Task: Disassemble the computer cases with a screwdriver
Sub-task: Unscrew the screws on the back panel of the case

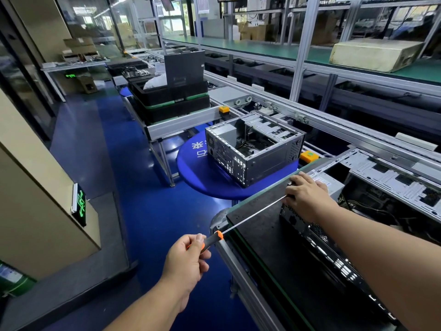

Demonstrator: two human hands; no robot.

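Head view: the left hand [188, 255] has its fingers curled around the orange and black handle of a long screwdriver [238, 223]. The thin shaft runs up and to the right, and its tip reaches the rear corner of the near computer case [338, 237], which lies open on the dark work mat [257, 225] at the bench edge. The right hand [306, 194] lies on that corner with the fingers bent over the top edge; it covers the tip, so I cannot tell if the tip sits in a screw.

A second computer case [253, 149], also open, stands well apart on a blue round table [202, 177].

I judge the main risk is a slip. The shaft is long and the handle is held far from the case, so a small tilt could throw the tip out of the screw head and damage it, or push it into the fingers that are next to it. A loosened screw could also fall, into the case or off the bench to the floor.
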